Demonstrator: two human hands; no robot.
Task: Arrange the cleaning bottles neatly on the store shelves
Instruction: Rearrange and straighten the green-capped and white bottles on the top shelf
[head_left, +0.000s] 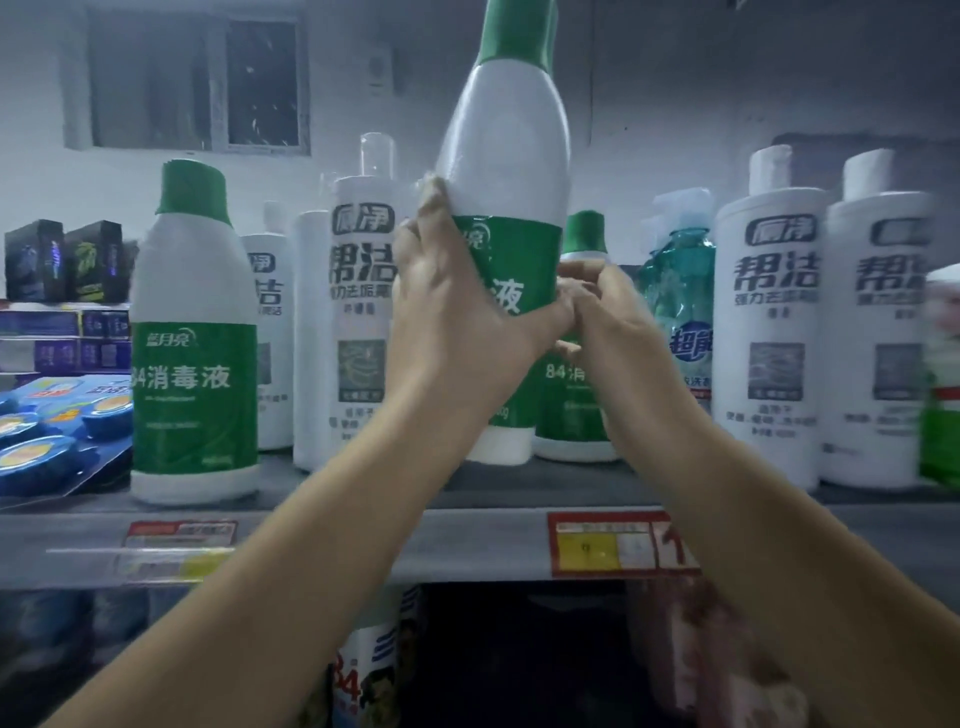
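The left hand (447, 312) has its grip clenched around a tall white bottle with a green cap and green label (506, 171), in the middle of the scene, just above the grey shelf (467, 540). The bottle leans a little to the right. The right hand (605, 306) pinches the right side of its label. At the left, a same green-label bottle (193, 338) stands upright on the shelf. Behind and at the right stand white bottles with grey letters (771, 322) and a blue-green pump bottle (678, 296).
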